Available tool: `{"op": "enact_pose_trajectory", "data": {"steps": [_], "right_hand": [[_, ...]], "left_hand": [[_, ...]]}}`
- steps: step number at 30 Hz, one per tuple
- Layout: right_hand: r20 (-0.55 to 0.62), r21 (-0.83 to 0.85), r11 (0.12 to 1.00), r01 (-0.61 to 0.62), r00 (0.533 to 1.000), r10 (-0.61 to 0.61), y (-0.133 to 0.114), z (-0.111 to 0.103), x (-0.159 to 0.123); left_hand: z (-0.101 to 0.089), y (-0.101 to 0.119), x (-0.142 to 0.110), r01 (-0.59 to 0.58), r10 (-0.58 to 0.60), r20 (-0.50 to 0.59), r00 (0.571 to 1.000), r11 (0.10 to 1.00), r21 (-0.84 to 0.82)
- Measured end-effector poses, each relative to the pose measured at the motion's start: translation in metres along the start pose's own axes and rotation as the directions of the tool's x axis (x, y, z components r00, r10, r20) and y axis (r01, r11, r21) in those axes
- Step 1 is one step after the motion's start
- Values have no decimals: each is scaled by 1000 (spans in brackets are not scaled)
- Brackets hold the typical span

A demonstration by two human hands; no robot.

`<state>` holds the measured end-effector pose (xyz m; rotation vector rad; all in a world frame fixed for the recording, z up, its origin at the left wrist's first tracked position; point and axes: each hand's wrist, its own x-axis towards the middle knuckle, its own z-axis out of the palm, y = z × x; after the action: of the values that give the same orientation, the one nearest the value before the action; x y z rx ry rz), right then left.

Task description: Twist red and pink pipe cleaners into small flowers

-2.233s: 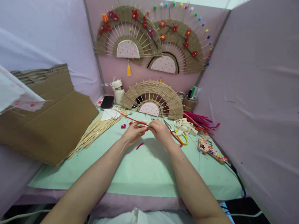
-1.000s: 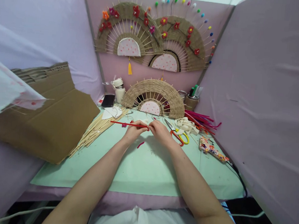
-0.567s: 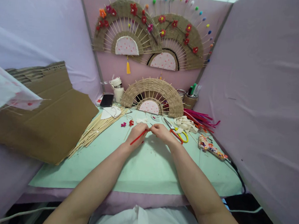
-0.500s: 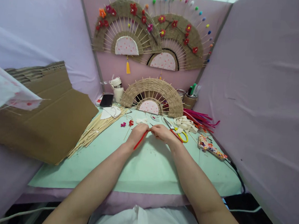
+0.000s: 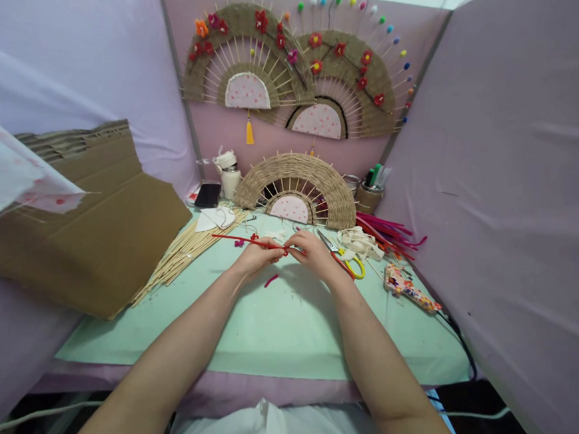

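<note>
A red pipe cleaner [image 5: 237,239] runs leftward out of my left hand [image 5: 259,256], whose fingers pinch it. My right hand [image 5: 311,253] meets the left one at fingertip height and pinches the pipe cleaner's right end, where a small bend shows. A short magenta-red piece of pipe cleaner [image 5: 271,280] lies on the green tabletop [image 5: 290,337] just below my hands. Behind the left fingers sit a small purple flower [image 5: 238,243] and a red flower, partly hidden. Scissors with yellow and red handles [image 5: 353,265] lie right beside my right hand.
A twine-wrapped fan [image 5: 298,167] stands at the back. Thin sticks [image 5: 181,252] and cardboard [image 5: 88,228] are at left. On the right are a cream ribbon bundle [image 5: 361,241], pink and red pipe cleaners [image 5: 393,230], and a floral glue gun [image 5: 407,286] with its cord.
The pipe cleaner has swung from pointing down toward me to pointing left. My left hand has turned and shifted slightly left. The short piece on the table is now visible.
</note>
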<state>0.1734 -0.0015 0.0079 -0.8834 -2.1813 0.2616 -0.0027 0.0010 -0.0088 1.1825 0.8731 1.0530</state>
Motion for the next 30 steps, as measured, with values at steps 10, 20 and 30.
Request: {"op": "enact_pose_trajectory", "data": {"steps": [10,20,30], "right_hand": [[19,-48,984,-170,985,171,-4,5,0],[82,278,761,-586,804,589,1,15,-2],[-1,338,755,-562,802,597,0,13,1]], "left_hand": [[6,-4,-2,-223,297,-90,951,855,467],[17,-11,-7,-299,435,-76,897,724,622],[16,-17,6,-137,185,-322,928,977,165]]}}
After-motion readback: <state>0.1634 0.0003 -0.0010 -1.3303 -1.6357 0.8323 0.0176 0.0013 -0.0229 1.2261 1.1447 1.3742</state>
